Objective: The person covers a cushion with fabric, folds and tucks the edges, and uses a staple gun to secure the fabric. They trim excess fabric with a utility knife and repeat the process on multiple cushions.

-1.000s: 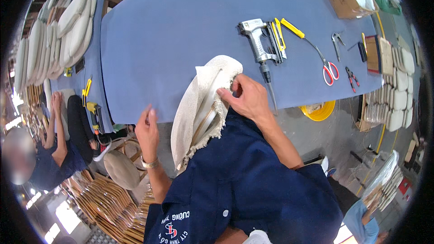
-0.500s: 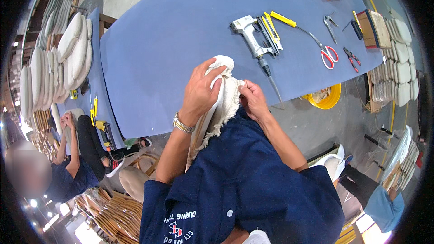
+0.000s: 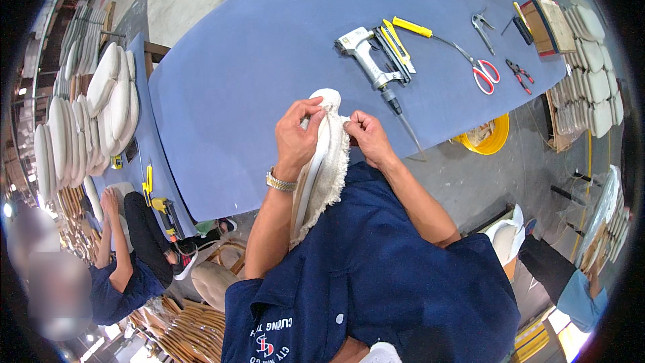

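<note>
A cream upholstered cushion with loose, frayed-edged fabric stands on edge against my body, its top end over the table's near edge. A pale board-like edge shows along its left side. My left hand is closed on the fabric near the top, thumb and fingers pinching it. On the other side, my right hand pinches the frayed border, its fingers curled. What lies under the fingertips is partly hidden.
On the blue table lie a staple gun with its hose, a yellow cutter, a yellow-handled tool, red-handled scissors and pliers. A yellow bucket stands below. Co-workers sit left and stand right, near stacked cushions.
My left fingers, spread over the cushion's top before, have drawn together into a pinch on the fabric. My right hand has shifted slightly left, and the cushion stands a little straighter.
</note>
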The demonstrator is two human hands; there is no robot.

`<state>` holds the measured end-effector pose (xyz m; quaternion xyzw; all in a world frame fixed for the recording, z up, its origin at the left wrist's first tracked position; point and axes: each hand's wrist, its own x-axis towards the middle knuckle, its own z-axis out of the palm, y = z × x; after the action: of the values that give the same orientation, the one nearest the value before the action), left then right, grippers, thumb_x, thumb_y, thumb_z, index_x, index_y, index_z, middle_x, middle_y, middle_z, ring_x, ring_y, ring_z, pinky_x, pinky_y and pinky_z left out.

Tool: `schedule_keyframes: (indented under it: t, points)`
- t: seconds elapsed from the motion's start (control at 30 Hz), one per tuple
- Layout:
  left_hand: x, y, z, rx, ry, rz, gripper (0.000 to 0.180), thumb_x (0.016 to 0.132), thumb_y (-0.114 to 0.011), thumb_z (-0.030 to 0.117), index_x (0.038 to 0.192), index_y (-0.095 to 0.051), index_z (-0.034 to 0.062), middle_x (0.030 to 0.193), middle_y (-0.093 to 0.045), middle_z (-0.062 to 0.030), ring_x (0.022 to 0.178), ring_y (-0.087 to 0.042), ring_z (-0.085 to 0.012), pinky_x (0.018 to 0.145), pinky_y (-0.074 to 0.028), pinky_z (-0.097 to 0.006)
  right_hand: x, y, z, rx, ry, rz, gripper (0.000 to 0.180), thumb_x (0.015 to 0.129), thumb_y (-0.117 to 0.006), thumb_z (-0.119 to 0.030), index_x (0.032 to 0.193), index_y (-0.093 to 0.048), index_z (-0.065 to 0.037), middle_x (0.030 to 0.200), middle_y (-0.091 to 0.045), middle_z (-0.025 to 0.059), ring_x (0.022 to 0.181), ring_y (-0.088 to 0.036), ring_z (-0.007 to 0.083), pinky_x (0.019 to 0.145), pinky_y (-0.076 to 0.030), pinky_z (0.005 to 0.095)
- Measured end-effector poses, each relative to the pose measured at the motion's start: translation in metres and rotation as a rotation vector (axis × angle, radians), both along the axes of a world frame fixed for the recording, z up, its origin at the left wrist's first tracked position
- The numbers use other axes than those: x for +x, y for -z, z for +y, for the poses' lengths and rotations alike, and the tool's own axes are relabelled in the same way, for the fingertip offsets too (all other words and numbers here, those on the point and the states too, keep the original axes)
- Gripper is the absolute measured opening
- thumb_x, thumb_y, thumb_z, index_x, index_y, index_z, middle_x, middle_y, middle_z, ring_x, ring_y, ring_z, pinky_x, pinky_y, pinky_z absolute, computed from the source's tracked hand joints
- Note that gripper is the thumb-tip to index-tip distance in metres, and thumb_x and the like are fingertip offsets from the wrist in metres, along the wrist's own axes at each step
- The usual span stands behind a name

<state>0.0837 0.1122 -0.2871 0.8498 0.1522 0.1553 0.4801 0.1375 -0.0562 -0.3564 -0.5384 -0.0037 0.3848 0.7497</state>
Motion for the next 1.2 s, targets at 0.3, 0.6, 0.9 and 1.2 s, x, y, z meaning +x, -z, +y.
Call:
schedule_keyframes:
  t: [0.3,0.6,0.9,1.2]
  points:
    - [-0.003,-0.001,-0.003,0.052,0.02,-0.059,0.007,0.089,-0.072,0.006,0.094,-0.07,0.0016,0.113,-0.075,-0.0113,0.101,-0.072,-0.0275,0.088,-0.056,-0.037,0.017,-0.042,-0.005,-0.3,0.019,-0.563,0.017,0.092,-0.067,-0.016,0.103,-0.066,-0.003,0.088,-0.067,0.0065,0.073,-0.063,0.0141,0.065,-0.051,0.0304]
    - [-0.002,-0.031,-0.028,0.361,0.08,0.112,0.021,0.087,-0.072,0.005,0.108,-0.071,0.0057,0.126,-0.068,-0.0164,0.112,-0.067,-0.0351,0.093,-0.055,-0.041,0.05,-0.028,-0.026,-0.46,-0.115,-0.55,0.023,0.094,-0.068,-0.027,0.102,-0.069,-0.005,0.088,-0.072,0.0104,0.076,-0.068,0.0216,0.071,-0.054,0.037]
    - [-0.006,-0.009,-0.03,0.293,-0.089,0.029,0.008,0.091,-0.073,0.009,0.097,-0.07,0.0051,0.121,-0.073,-0.0124,0.106,-0.072,-0.0302,0.088,-0.057,-0.038,0.184,0.044,-0.074,-0.899,0.117,-0.734,0.024,0.093,-0.067,-0.027,0.108,-0.071,-0.008,0.102,-0.075,0.0166,0.09,-0.073,0.0337,0.08,-0.056,0.0428]
    - [-0.007,-0.013,-0.012,-0.02,-0.057,0.034,0.008,0.092,-0.071,0.005,0.099,-0.07,0.0022,0.119,-0.075,-0.0132,0.106,-0.072,-0.0241,0.094,-0.054,-0.034,0.268,0.087,-0.028,-1.149,-0.149,-0.65,0.044,0.086,-0.075,-0.037,0.118,-0.071,-0.008,0.117,-0.073,0.0184,0.111,-0.069,0.035,0.097,-0.053,0.0458]
